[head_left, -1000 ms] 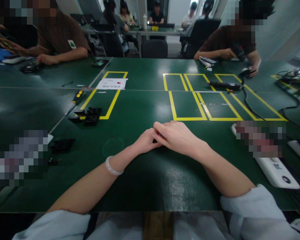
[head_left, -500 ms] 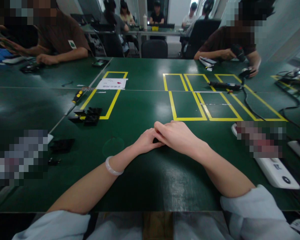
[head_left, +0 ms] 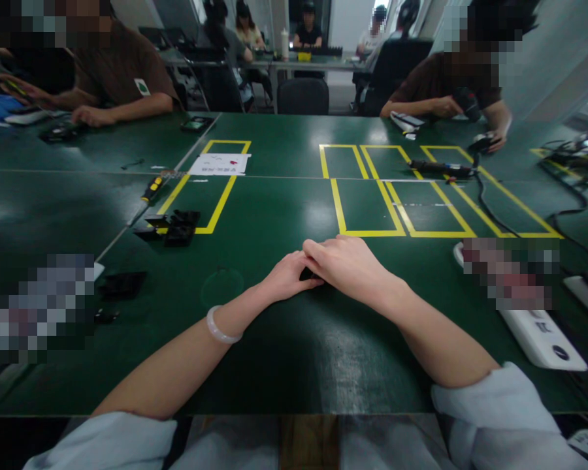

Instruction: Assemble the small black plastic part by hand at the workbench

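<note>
My left hand [head_left: 294, 275] and my right hand [head_left: 345, 261] rest together on the green table [head_left: 284, 352], at the middle near its front part. The right hand lies partly over the left, and their fingers are folded against each other. The fingertips are mostly hidden, and whether anything is between them cannot be made out. A pale bracelet [head_left: 223, 326] circles my left wrist. Beyond the hands, yellow tape outlines [head_left: 372, 233] mark the table. Black plastic parts [head_left: 180, 228] lie to the left of them.
A yellow-black screwdriver [head_left: 153, 188] and a white paper [head_left: 220, 164] lie at the left. On the right are a white device [head_left: 543, 339], a black tool [head_left: 441, 168] with a cable, and tangled wires [head_left: 578, 156]. People sit across the table.
My hands and arms have hardly moved. At the far left, the object held by the person across the table has tilted slightly.
</note>
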The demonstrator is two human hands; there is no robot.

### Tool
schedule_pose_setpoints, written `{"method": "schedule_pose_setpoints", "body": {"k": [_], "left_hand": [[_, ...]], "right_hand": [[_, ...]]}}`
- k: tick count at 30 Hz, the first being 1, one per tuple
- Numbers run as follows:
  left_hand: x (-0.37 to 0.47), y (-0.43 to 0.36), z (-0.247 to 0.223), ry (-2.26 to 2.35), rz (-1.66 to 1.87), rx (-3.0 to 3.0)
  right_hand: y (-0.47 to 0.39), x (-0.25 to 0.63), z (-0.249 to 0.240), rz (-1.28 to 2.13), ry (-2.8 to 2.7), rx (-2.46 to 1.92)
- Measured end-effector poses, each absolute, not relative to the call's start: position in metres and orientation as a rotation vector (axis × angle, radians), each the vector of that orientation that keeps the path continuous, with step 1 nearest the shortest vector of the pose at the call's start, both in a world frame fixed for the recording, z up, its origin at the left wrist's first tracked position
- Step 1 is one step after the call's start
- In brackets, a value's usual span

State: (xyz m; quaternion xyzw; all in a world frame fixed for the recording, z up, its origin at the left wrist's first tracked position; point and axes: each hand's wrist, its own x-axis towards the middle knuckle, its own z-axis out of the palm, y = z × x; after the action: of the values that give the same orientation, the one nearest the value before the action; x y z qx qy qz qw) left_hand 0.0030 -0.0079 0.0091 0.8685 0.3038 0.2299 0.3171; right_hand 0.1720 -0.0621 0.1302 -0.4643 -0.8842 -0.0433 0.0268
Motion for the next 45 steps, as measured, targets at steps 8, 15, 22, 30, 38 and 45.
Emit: {"method": "schedule_pose_setpoints", "body": {"k": [8, 15, 22, 30, 38, 45], "left_hand": [[0.0027, -0.0057, 0.0066, 0.783, 0.593, 2.307], [0.0026, -0.0067, 0.0055, 0.773, 0.621, 2.255], [0.0024, -0.0059, 0.004, 0.818, 0.598, 2.306], [0.003, -0.0064, 0.0053, 0.767, 0.65, 2.233], [0.0022, -0.0063, 0.0058, 0.808, 0.609, 2.308], [0.0021, -0.0076, 0.0067, 0.807, 0.587, 2.282]], "right_hand": [[-0.0656, 0.1703, 0.1353, -0.003, -2.722, -1.45], [-0.0652, 0.1702, 0.133, -0.087, -2.75, -1.434], [-0.0653, 0.1704, 0.1335, -0.04, -2.729, -1.471], [-0.0661, 0.1684, 0.1333, -0.041, -2.745, -1.426], [-0.0643, 0.1703, 0.1331, -0.025, -2.72, -1.475], [-0.063, 0.1705, 0.1331, -0.113, -2.736, -1.473]]}}
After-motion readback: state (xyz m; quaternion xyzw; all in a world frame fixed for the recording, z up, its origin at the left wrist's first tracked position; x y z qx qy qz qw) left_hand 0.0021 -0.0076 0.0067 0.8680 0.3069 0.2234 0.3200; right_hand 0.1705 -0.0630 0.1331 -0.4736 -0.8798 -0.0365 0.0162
